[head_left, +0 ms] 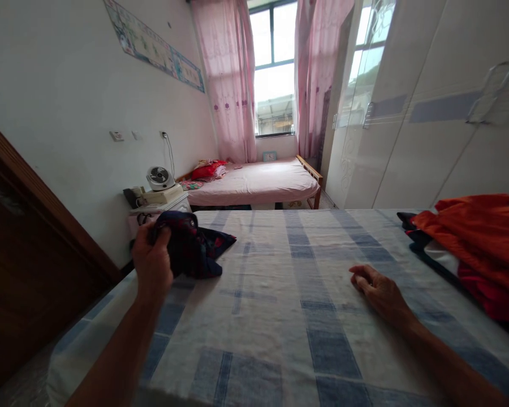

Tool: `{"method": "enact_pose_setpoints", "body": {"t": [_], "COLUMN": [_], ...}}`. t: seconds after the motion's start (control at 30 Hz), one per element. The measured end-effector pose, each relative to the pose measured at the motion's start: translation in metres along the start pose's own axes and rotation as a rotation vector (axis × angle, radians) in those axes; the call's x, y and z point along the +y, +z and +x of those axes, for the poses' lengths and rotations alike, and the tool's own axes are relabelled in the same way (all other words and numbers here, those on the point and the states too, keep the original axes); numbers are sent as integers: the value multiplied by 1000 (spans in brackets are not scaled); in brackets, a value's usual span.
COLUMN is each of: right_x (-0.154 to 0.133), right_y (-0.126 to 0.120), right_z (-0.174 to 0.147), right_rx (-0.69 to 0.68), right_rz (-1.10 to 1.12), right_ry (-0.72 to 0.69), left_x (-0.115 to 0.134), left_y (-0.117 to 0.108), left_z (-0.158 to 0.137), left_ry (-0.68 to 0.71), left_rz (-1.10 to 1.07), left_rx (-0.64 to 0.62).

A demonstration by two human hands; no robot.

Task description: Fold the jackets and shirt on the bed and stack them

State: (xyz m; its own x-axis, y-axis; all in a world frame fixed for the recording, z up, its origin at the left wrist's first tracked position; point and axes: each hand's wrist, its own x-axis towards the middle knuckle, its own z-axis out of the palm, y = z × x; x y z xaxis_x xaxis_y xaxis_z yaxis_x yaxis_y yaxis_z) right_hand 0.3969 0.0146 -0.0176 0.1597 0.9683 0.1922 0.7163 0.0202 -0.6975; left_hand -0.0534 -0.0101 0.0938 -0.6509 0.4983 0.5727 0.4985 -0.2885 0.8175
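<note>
My left hand [152, 260] is closed on the edge of a dark navy garment [195, 249] with reddish patterning, at the left side of the bed. The cloth hangs bunched from my grip, and its lower part reaches the bedsheet [267, 282]. What kind of garment it is, I cannot make out. Over the right half of the sheet is my right hand [377, 291], its fingers loosely bent and slightly apart, with nothing in them. A pile of folded clothes [483, 237], orange on top with red and dark pieces below, lies to the right of that hand.
A white fan [160, 178] stands on a small cabinet [180, 203] beyond the bed's left corner. Farther back is a second bed [254, 183] with a pink sheet. White wardrobes [407, 141] line the right wall; a brown door [34, 271] is at left.
</note>
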Motion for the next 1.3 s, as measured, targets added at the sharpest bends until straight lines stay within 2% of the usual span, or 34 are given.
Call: {"method": "enact_pose_setpoints", "body": {"t": [0.03,0.1,0.17,0.23,0.27,0.33,0.37,0.43,0.6,0.67,0.73,0.8,0.87,0.97,1.07,1.2,1.3], "right_x": [1,2,3,3,3,2,2,2,3,1,-4,-14,-27,-51,-68,-73,-71], "right_y": [0,0,0,0,0,1,1,1,1,-1,-2,-3,-2,3,11,21,24], "right_z": [0,0,-1,-2,-2,-3,-4,-4,-4,-4,-5,-8,-10,-13,-11,-7,-11], "right_rx": [-4,-11,-8,-1,0,-4,-5,-7,-15,-29,-65,-126,-179,-198,-173,-210,-273], "right_rz": [0,-4,-11,-18,-20,-20,-21,-21,-32,-47,-55,-50,-55,-114,-158,-154,-130], "right_ry": [-3,-17,-34,-52,-58,-66,-68,-71,-75,-85,-140,-242,-356,-521,-654,-696,-669], "left_x": [21,59,85,97,98,94,90,77,29,10,-2,-8,-9,-4,-2,-6,-8], "left_y": [7,16,20,18,15,8,3,-5,-31,-43,-54,-61,-62,-50,-26,2,13], "left_z": [-15,-54,-98,-136,-151,-172,-178,-183,-179,-175,-170,-166,-161,-156,-150,-144,-142], "left_ry": [1,-55,-60,-15,17,58,57,20,-134,-212,-270,-288,-244,-77,98,249,311], "left_rz": [-166,-302,-303,-321,-329,-332,-318,-262,-40,20,57,62,48,89,201,428,550], "left_rx": [-75,-353,-768,-1185,-1345,-1521,-1539,-1463,-973,-841,-779,-769,-794,-856,-919,-988,-1011]}}
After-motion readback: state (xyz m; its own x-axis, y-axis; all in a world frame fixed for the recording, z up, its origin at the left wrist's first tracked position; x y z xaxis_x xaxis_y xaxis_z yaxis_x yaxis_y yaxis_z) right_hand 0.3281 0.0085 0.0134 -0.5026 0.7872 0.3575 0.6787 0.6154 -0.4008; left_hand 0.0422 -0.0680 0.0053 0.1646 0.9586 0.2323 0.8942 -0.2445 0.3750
